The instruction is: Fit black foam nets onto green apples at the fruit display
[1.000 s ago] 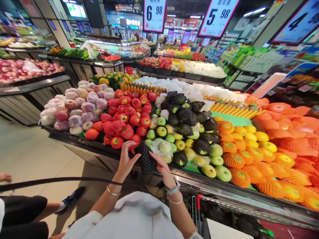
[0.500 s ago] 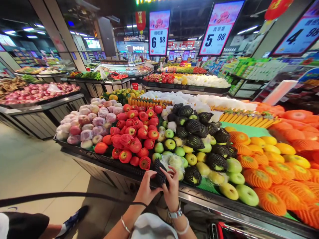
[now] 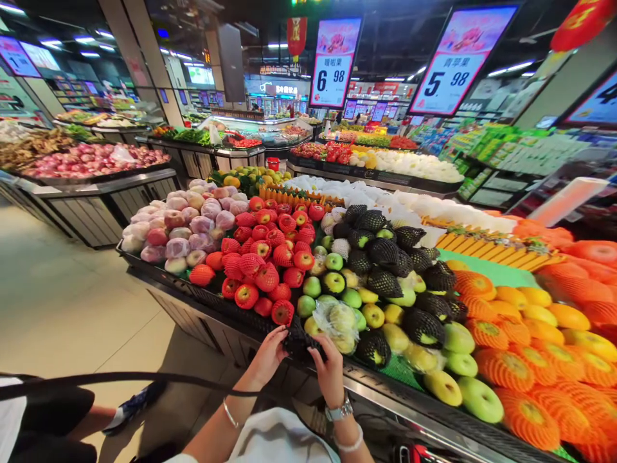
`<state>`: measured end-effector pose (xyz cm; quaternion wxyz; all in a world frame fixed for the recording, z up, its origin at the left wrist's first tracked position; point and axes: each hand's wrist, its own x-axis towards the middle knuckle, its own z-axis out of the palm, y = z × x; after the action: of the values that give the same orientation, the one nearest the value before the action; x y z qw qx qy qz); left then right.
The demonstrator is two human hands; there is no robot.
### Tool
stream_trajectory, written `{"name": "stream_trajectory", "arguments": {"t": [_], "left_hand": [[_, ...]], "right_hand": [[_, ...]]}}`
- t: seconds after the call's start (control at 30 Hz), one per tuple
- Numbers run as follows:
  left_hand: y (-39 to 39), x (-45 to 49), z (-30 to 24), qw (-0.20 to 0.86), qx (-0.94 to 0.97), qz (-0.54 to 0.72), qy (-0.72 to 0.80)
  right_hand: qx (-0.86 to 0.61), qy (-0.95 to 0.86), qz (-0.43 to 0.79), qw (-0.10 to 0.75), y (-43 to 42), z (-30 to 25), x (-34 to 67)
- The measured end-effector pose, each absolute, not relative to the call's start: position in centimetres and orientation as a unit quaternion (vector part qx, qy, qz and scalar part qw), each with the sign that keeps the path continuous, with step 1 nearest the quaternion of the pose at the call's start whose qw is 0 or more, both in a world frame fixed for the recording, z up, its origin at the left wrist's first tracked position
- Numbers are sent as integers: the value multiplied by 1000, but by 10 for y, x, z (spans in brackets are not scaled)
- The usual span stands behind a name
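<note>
Both hands are at the front edge of the fruit stand, with a black foam net sleeve (image 3: 299, 342) stretched between them. My left hand (image 3: 268, 357) pinches the sleeve's left side between thumb and fingers. On the other side, my right hand (image 3: 330, 365) grips it with bent fingers. Whether anything is inside the sleeve, I cannot tell. Just beyond the right fingers lie green apples in a clear plastic bag (image 3: 337, 321). Red apples in red net sleeves (image 3: 266, 276) are piled beyond the left hand. Loose green apples (image 3: 312, 287) and fruit in black nets (image 3: 384, 252) lie farther back.
Oranges in orange nets (image 3: 527, 418) fill the right side of the stand, wrapped pinkish fruit (image 3: 178, 246) the left. A dark strap (image 3: 144, 381) crosses low in front of my left forearm. Another person's leg and shoe (image 3: 139, 405) are at lower left.
My hands have moved apart, and the black sleeve between them has gone from upright and bunched to spread sideways. The view has turned slightly left.
</note>
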<state>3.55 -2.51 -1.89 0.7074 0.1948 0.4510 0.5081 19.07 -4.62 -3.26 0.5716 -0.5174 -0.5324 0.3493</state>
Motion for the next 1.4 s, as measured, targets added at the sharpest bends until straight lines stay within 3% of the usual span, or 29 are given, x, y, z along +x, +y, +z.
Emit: {"name": "stream_trajectory", "arguments": {"t": [0.17,0.3,0.43,0.57,0.67,0.93,1.23,1.3,1.4], "left_hand": [[-28,27,-17,798,61,442,406],[-33,22,-15,798,99,489,338],[-36,22,-21,749,251,515,334],[-40,22,-33,749,318,455,361],[-44,23,-36,809,283,391,336],[-39,21,-14,838,60,470,269],[-31,24,2,790,104,546,258],[-29,21,1,765,127,562,287],[-28,19,0,694,178,602,352]], "right_hand": [[-491,-250,597,583,-47,-38,189],[-367,-189,719,559,-51,-21,187],[-351,-209,703,582,-61,-9,187],[-316,-227,704,595,-70,-13,192],[-315,-201,703,605,-76,-21,195],[-306,-99,705,632,-83,-22,189],[-288,-178,712,616,-70,5,174],[-341,-218,656,637,-69,5,171],[-434,-303,458,714,-70,5,166]]}}
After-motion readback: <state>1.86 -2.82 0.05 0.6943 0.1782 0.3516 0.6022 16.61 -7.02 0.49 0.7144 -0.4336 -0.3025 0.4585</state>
